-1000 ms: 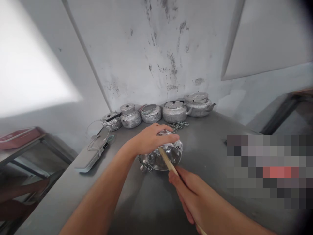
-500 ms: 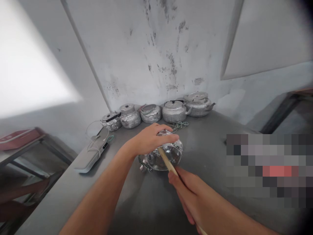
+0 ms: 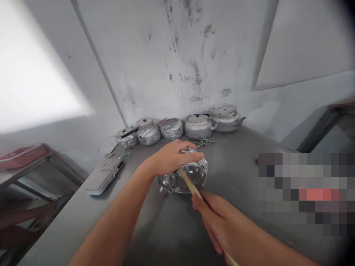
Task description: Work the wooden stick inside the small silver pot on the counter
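Note:
A small embossed silver kettle [image 3: 191, 179] lies tipped on its side on the grey metal table [image 3: 244, 155], its open mouth facing me. My left hand [image 3: 172, 157] rests over its upper side, fingers curved down on it. My right hand [image 3: 213, 218] is closed on a thin wooden stick [image 3: 188, 183], whose far end reaches into the kettle's mouth. A green beaded chain [image 3: 163, 184] hangs at the kettle's left side.
Several silver kettles [image 3: 198, 125] stand in a row along the stained wall. A coil of beaded chain [image 3: 203, 141] lies in front of them. A grey flat case with a white cable [image 3: 107, 171] lies at the table's left edge. A blurred patch covers the right.

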Demonstrator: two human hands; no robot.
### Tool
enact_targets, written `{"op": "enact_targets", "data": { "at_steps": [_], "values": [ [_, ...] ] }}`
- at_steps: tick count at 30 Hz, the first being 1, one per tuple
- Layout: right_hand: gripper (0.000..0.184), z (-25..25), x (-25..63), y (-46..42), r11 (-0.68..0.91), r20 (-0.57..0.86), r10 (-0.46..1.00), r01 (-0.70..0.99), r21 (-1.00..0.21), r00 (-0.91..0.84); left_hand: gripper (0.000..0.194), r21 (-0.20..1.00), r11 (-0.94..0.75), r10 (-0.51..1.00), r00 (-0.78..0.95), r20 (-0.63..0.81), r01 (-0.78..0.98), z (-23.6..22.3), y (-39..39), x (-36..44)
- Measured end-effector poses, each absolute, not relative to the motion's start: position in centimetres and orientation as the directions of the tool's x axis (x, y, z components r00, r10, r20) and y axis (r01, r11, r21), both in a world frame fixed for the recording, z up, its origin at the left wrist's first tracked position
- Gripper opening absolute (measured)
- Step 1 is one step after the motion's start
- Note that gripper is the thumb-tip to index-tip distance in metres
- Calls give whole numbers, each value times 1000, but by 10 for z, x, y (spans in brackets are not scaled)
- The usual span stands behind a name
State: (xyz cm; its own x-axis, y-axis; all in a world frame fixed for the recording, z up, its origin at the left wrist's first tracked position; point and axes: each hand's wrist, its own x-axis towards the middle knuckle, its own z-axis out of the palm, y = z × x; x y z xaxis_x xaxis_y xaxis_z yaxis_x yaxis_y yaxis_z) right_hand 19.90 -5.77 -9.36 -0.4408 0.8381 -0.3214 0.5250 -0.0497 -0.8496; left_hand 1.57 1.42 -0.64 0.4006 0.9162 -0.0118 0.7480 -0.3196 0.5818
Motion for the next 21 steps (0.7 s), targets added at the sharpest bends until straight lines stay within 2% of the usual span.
{"op": "enact_targets", "data": {
  "at_steps": [5, 11, 16, 18, 19, 21],
  "values": [
    [38, -93, 202, -56, -28, -306, 828, 510, -860, -470, 57, 583, -323, 916, 402, -7, 746, -6, 15, 16],
    [44, -85, 203, -50, -135, -385, 809, 497, -857, -445, 63, 605, -296, 923, 384, -17, 739, -8, 15, 14],
    [21, -70, 198, -51, -200, -442, 816, 536, -820, -371, 65, 596, -320, 918, 397, 3, 737, -10, 17, 13],
    [15, -69, 198, -56, -268, -477, 796, 490, -830, -372, 67, 592, -330, 917, 398, 17, 735, -11, 18, 12],
    [20, -71, 200, -60, -337, -511, 772, 438, -834, -379, 68, 592, -331, 917, 399, 17, 735, -11, 18, 11],
    [47, -80, 206, -70, -516, -581, 698, 268, -814, -420, 69, 586, -326, 917, 400, 3, 742, -11, 19, 10]
  ]
}}
